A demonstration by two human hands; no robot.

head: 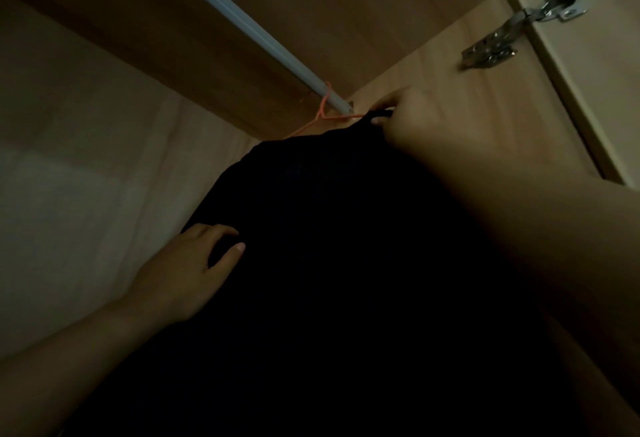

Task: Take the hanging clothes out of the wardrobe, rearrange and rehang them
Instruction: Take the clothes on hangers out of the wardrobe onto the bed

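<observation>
The right hand (426,124) is raised high and pinches a narrow strap or neck edge at the top of the loose black garment (329,228) between thumb and fingertips, right where the cloth meets the thin orange hanger (323,110). That grip looks meant to seat the cloth on the hanger arm or slip it off; which of the two cannot be told. The left hand (187,263) is lower, at the garment's left edge, with its fingers curled over the edge and its thumb laid on the front, so it holds a fold of the fabric. This probably steadies the hanging cloth and keeps it from swinging while the right hand works above. The black garment hangs inside the wardrobe, draped from the orange hanger, whose hook sits over the pale grey round rail (242,20) near the rail's right end, close to the side wall. The light-brown wooden wardrobe (450,65) is what contains all this. In view it holds this one garment on its hanger, and the dark cloth hides anything lower down. On the right wall a silver metal hinge (519,27) joins the side panel to the door (606,90), which stands open.
</observation>
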